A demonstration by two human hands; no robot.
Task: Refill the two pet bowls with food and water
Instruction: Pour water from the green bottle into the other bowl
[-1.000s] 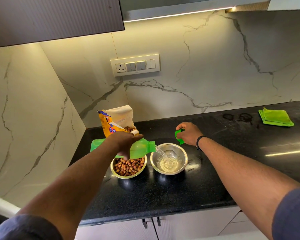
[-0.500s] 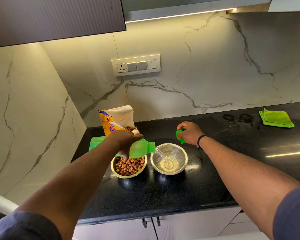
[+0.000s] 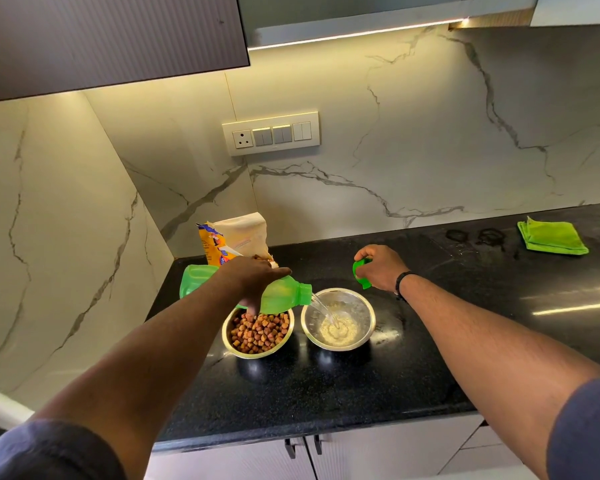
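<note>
Left hand (image 3: pixel 257 282) fingers wrapped round tipped green bottle (image 3: pixel 281 296), water entering right bowl (image 3: pixel 338 318); right hand (image 3: pixel 378 268) pinches probably cap (image 3: pixel 361 273).

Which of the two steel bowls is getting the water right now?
The right-hand bowl: the stream from the green bottle in the left hand lands in it. The left-hand bowl holds brown kibble.

We see two bowls side by side on the counter (image 3: pixel 326 393): kibble bowl (image 3: pixel 258 332) left, water bowl (image 3: pixel 338 318) right, close together. Tilted bottle (image 3: pixel 278 295) above the kibble bowl, mouth over the water bowl. Food bag (image 3: pixel 234 241) behind the bottle, against the wall. Folded cloth (image 3: pixel 551 236) far right.
</note>
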